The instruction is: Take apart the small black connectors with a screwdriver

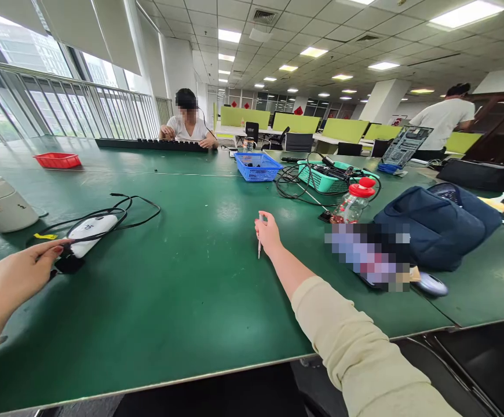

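My right hand (269,233) is over the middle of the green table, closed around a slim pale pen-like stick (259,249). The stick stands nearly upright, its narrow end pointing down at the tabletop; whether it is a pen or a small screwdriver I cannot tell. At the left, my left hand (19,281) pinches a black cable (141,217) by a part near its dark block. Its fingertips partly hide the spot they grip. Beside those fingers lies a white rounded device (93,230), with loops of the cable across it.
A beige kettle-like container (4,205) stands at left, beyond it a red tray (57,160). Ahead are a blue basket (258,172) and a green basket (321,180) with tangled cables. Right: red-lidded jar (354,202), navy bag (434,226), mouse (431,285). A person (189,124) sits opposite.
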`<state>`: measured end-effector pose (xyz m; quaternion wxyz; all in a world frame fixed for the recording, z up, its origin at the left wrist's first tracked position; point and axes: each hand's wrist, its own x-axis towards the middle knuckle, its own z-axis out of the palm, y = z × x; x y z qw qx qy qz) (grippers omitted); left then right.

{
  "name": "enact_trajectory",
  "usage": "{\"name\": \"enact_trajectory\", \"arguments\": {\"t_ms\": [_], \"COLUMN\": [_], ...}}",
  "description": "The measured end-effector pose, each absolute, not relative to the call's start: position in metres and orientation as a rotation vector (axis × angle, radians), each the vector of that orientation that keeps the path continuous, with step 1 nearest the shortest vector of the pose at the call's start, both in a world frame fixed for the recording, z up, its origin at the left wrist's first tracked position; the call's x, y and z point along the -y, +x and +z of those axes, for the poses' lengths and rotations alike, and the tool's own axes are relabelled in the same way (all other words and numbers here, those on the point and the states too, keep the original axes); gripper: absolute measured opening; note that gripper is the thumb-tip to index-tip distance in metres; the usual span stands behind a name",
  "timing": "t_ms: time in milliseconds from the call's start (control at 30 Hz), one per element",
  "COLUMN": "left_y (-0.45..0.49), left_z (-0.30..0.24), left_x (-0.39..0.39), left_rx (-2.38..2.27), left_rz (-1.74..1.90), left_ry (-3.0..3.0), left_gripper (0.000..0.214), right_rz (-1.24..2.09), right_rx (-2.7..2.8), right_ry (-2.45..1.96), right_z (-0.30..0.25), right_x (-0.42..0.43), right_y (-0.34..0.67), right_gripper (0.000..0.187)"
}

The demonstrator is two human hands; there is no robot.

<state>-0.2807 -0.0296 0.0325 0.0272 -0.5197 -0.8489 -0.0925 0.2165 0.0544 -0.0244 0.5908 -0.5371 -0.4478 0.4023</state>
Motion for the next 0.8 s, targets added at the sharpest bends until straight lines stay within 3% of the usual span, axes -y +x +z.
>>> {"name": "enact_trajectory", "arguments": {"t_ms": [367, 533, 800], "left_y": [-0.296, -0.303, -0.328], "left_z": [0.015, 0.011, -0.004], "left_x": [0.037, 0.036, 0.035], "left_rx": [2.406, 2.303, 2.246], "left_rz": [-0.406, -0.272, -0.371], "left_ry": [-1.932, -2.016, -2.042], "left_gripper": [0.049, 0.055, 0.062], "right_rz": [0.967, 0.992, 1.001], "right_rx": [1.079, 1.085, 1.104], "right_ry": [-1.231, -1.221, -1.2], "right_z": [-0.027, -0.028, -0.034], "right_x": [-0.056, -0.056, -0.06], "right_y": [0.219, 0.222, 0.222], "right_gripper": [0.037, 0.039, 0.04]}}
